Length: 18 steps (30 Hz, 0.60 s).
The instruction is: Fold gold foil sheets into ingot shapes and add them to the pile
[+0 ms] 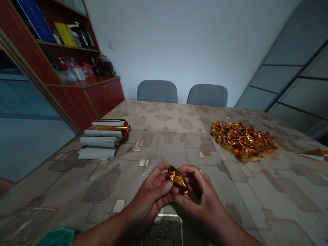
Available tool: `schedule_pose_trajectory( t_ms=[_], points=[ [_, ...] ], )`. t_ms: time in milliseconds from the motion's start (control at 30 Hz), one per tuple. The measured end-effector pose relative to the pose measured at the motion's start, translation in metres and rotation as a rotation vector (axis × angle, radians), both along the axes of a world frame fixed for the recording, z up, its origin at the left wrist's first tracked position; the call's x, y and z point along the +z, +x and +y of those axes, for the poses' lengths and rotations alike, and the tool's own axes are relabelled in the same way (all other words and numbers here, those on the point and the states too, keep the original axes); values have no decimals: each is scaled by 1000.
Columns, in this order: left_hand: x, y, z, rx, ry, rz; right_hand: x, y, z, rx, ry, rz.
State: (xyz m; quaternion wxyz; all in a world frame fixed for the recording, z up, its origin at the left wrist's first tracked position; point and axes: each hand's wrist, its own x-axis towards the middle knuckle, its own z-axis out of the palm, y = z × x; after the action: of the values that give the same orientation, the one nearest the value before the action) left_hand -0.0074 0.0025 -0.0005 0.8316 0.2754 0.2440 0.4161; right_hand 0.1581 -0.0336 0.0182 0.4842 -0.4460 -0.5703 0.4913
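Both hands meet over the near middle of the table around one small folded piece of gold foil [178, 179]. My left hand [151, 196] pinches its left side between thumb and fingers. My right hand [200, 196] curls around its right side, fingers closed on it. A pile of several similar folded gold foil pieces [241, 139] lies on the table to the far right. Rolled and flat sheets of foil paper [104, 138], grey-backed with gold showing on one roll, lie stacked at the far left.
The table [169, 136] wears a patterned beige-grey cloth. Two grey chairs [156, 91] stand at its far side. A red-brown shelf cabinet [77, 68] with clutter stands at the left. Another gold sheet [316, 153] lies at the right edge.
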Motion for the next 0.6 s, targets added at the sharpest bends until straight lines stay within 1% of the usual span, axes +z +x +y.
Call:
schedule_pose_trajectory(
  t_ms=[100,267,433,533,600],
  points=[
    [-4,-1,0,-23,35,27,2,1,0,9,35,-14],
    [-7,0,0,-52,55,-1,3,3,0,6,63,-27],
    [-5,0,0,-36,62,-19,-2,4,1,28,105,8],
    [-3,0,0,-48,64,-20,2,8,0,76,165,-28],
    [-1,-1,0,-52,80,-20,5,10,0,119,164,-8]
  ],
)
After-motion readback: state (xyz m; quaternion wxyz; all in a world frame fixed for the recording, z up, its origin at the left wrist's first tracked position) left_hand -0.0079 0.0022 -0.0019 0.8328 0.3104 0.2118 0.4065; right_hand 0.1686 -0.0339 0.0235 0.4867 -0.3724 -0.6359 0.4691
